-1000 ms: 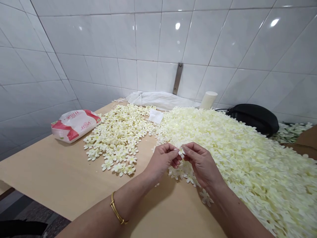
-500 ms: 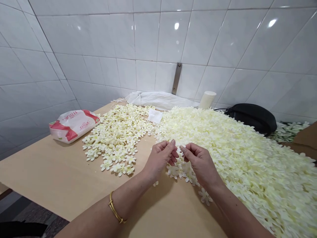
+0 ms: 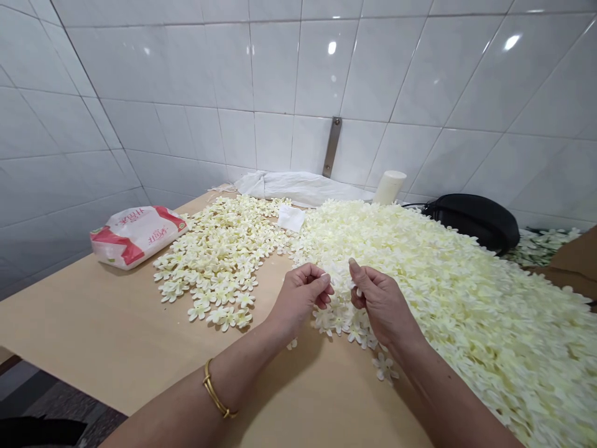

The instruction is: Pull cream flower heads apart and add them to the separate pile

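Note:
My left hand (image 3: 304, 294) is held over the table with thumb and forefinger pinched; what is between them, if anything, is too small to make out. A short gap to its right, my right hand (image 3: 380, 302) has its fingers curled in and its thumb raised. A whitish speck shows at those curled fingers, but I cannot tell what it is. Beneath and beyond both hands spreads a big heap of pale yellow-white artificial flower heads (image 3: 448, 298). A single loose flower (image 3: 385, 367) lies by my right wrist.
Left of my hands is a smaller spread of flower heads (image 3: 219, 249) on the wooden table (image 3: 116, 330). A tissue pack (image 3: 140, 236) lies beyond it. At the back are a white paper piece (image 3: 291, 218), white cloth (image 3: 298, 190), a white cylinder (image 3: 390, 186) and a black case (image 3: 473, 221).
My right hand has drawn slightly right, away from the left, and its thumb has lifted. My left hand stays nearly in place, still pinched. The flowers look unchanged.

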Tool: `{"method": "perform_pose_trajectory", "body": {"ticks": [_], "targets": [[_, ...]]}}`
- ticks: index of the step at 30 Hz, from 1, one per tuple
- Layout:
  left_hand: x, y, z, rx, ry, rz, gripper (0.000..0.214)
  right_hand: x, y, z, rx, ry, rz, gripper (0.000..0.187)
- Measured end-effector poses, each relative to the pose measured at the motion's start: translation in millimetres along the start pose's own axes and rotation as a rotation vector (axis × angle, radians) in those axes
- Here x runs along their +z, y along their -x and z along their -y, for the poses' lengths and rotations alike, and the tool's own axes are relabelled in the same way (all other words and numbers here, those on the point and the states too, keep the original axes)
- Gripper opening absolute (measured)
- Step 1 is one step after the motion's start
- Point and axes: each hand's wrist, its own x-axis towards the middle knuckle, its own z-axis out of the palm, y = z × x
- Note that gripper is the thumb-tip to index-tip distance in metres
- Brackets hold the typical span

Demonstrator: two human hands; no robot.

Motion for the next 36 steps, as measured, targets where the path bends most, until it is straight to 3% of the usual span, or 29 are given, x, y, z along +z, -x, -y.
{"method": "perform_pose_trajectory", "body": {"ticks": [4, 9, 14, 16, 21, 31, 36], "targets": [[-1.0, -1.6, -0.2, -0.004, -0.026, -0.062, 0.018, -4.7, -1.5, 2.0, -0.07, 0.132, -0.024, 0.041], [0.6, -0.2, -1.3, 0.012, -0.067, -0.049, 0.018, -8.8, -4.1, 0.3, -0.087, 0.191, -0.004, 0.028], [-0.1, -0.4, -0.7, 0.0, -0.052, -0.058, 0.02, -8.6, -1.5, 4.7, -0.364, 0.516, -0.138, 0.024], [0.0, -0.1, 0.0, 0.005, -0.054, -0.036, 0.021, -6.8, 0.5, 7.0, -0.4, 0.569, -0.103, 0.024], [2.5, 2.5, 0.6, 0.04, -0.114, 0.043, 0.021, -3.0, 3.2, 6.5, -0.204, 0.413, 0.119, 0.025], [2.4, 2.8, -0.4, -0.019, -0.033, 0.117, 0.023, -5.3, -0.3, -0.9, -0.119, 0.234, 0.107, 0.035], [1.7, 1.9, 0.7, 0.045, -0.088, 0.056, 0.019, -3.3, -0.5, 3.4, -0.041, 0.123, 0.191, 0.035]]}}
